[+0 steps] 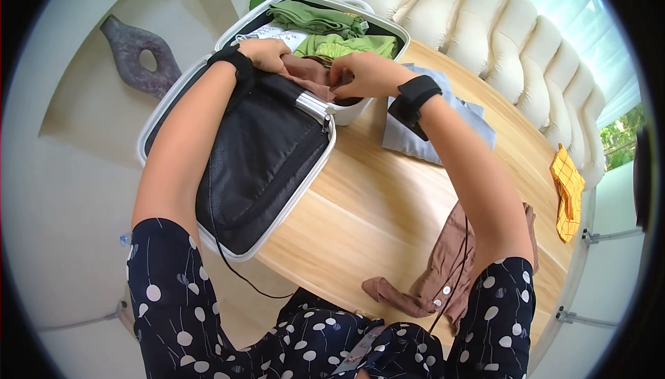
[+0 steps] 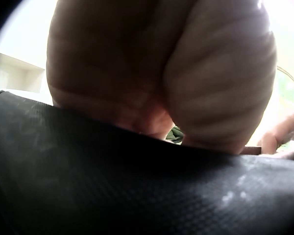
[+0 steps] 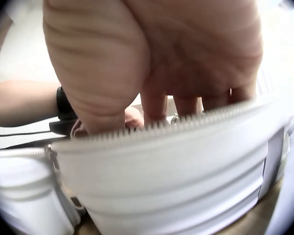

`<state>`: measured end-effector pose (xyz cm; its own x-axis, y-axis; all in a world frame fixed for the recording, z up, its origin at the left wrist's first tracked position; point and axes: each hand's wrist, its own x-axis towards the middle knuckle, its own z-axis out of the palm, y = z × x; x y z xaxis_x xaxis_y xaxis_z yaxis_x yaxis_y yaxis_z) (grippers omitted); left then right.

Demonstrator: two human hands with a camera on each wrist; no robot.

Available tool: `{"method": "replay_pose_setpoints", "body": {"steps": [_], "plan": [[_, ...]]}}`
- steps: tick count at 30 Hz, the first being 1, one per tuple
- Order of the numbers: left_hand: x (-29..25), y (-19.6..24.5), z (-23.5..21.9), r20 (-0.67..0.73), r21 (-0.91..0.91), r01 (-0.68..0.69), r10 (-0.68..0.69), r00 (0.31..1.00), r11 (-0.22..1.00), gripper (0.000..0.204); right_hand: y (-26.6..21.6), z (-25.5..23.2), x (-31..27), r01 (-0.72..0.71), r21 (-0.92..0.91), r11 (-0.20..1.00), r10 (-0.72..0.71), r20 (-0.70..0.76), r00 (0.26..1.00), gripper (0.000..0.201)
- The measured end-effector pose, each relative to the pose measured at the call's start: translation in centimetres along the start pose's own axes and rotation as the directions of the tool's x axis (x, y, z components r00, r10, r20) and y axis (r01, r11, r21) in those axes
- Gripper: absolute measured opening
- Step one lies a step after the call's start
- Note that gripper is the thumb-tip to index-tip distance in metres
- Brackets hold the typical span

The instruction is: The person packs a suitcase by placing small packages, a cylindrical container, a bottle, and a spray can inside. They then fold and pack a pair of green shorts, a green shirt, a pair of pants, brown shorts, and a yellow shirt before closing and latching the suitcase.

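Note:
An unfolded white suitcase (image 1: 407,35) lies on the wooden table. In its far half, a brown garment (image 1: 306,69) lies at the near edge, beside green clothes (image 1: 332,45). The left hand (image 1: 264,53) grips the brown garment's left part. At its right part, the right hand (image 1: 368,74) pinches the cloth between thumb and fingers. In the left wrist view the black lining (image 2: 137,181) hides the left fingertips. The zipped white rim (image 3: 166,142) hides the right fingertips in the right wrist view.
A folded blue-grey garment (image 1: 415,145) lies right of the suitcase. Nearer the body is a brown buttoned garment (image 1: 447,261); a yellow checked cloth (image 1: 568,195) is at the table's right edge. Black cables (image 1: 235,274) hang from both wrists. A cream sofa (image 1: 509,47) stands beyond.

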<state>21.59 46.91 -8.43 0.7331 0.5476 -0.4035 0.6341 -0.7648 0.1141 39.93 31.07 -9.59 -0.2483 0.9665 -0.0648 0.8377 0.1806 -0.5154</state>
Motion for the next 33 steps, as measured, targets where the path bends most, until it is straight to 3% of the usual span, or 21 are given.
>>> {"method": "replay_pose_setpoints", "body": {"steps": [1,3,4,7,8,10,11,13,14,15,16,17,18,22,25,29,31,32,33], "plan": [[-0.1,-0.1,0.1,-0.026,-0.017,-0.016,0.016,1.0,1.0,0.054,-0.1,0.0,0.0,0.003,0.0,1.0,-0.003,-0.002,1.0,0.031],[0.3,-0.4,0.5,-0.019,-0.047,-0.033,0.032,0.999,0.998,0.052,-0.4,0.3,-0.2,-0.027,-0.198,0.98,-0.048,-0.365,0.93,0.036],[0.7,-0.7,0.7,-0.015,-0.078,-0.051,0.05,0.999,0.996,0.05,-0.5,0.4,-0.1,-0.029,-0.199,0.98,-0.046,-0.365,0.93,0.036],[1.2,-0.9,0.9,-0.019,-0.119,-0.119,0.118,0.993,0.986,0.047,-0.7,1.0,1.1,0.049,-0.164,0.985,-0.072,-0.135,0.988,0.043],[0.9,-0.7,0.8,-0.018,-0.116,-0.119,0.118,0.993,0.986,0.047,-0.2,1.8,1.2,0.074,-0.213,0.974,-0.114,-0.183,0.976,0.037],[0.0,0.0,0.4,-0.17,-0.03,-0.092,0.086,0.982,0.995,0.042,0.6,2.0,1.8,0.04,-0.148,0.988,-0.069,-0.194,0.978,0.036],[-0.5,0.5,0.1,-0.167,-0.029,-0.096,0.089,0.982,0.995,0.042,1.0,1.9,2.2,0.009,-0.086,0.996,-0.026,-0.196,0.98,0.035],[-1.7,1.4,-0.6,-0.431,0.14,-0.22,0.26,0.864,0.965,0.036,1.7,2.0,2.6,0.027,-0.085,0.996,-0.044,-0.206,0.978,0.035],[-2.4,2.4,-1.5,-0.287,-0.046,-0.229,0.206,0.935,0.972,0.025,2.0,2.0,2.8,0.029,-0.035,0.999,-0.035,-0.194,0.98,0.035],[-2.4,2.4,-0.8,-0.285,-0.044,-0.227,0.206,0.936,0.973,0.025,2.2,2.1,2.8,0.031,0.01,0.999,-0.029,-0.181,0.983,0.035],[-2.6,2.9,-0.4,-0.133,-0.185,-0.337,0.316,0.939,0.923,0.025,2.3,2.0,2.8,0.033,0.011,0.999,-0.031,-0.181,0.983,0.035],[-3.0,3.3,-0.2,0.003,-0.338,-0.409,0.436,0.9,0.848,0.028,2.4,1.8,2.7,0.012,0.054,0.998,-0.004,-0.147,0.989,0.035],[-2.9,3.9,-0.3,0.188,-0.083,-0.237,0.249,0.95,0.968,0.039,2.3,1.7,2.8,-0.01,0.095,0.995,0.021,-0.111,0.994,0.035],[-1.4,3.7,0.9,0.181,-0.299,-0.334,0.396,0.9,0.894,0.045,2.2,1.9,2.3,0.048,0.026,0.998,-0.043,-0.16,0.986,0.034],[-2.3,4.1,0.2,0.279,-0.414,-0.36,0.493,0.824,0.836,0.048,2.1,1.9,2.1,0.063,0.015,0.998,-0.06,-0.133,0.989,0.034],[-3.9,6.3,-0.7,0.305,-0.424,-0.305,0.452,0.838,0.852,0.047,1.7,1.8,1.2,0.086,-0.032,0.996,-0.089,-0.093,0.992,0.041],[-4.2,8.2,-0.5,0.233,-0.126,-0.291,0.314,0.921,0.948,0.046,0.9,1.0,0.0,0.083,-0.049,0.995,-0.085,-0.06,0.995,0.044],[-4.8,8.8,-0.3,0.163,-0.205,-0.472,0.505,0.847,0.858,0.051,0.4,0.3,-1.1,0.134,-0.045,0.99,-0.138,-0.11,0.984,0.046],[-5.1,9.3,-0.8,0.286,0.014,-0.19,0.178,0.941,0.982,0.056,0.3,-0.2,-2.6,0.169,-0.042,0.985,-0.174,-0.162,0.971,0.047]]}}
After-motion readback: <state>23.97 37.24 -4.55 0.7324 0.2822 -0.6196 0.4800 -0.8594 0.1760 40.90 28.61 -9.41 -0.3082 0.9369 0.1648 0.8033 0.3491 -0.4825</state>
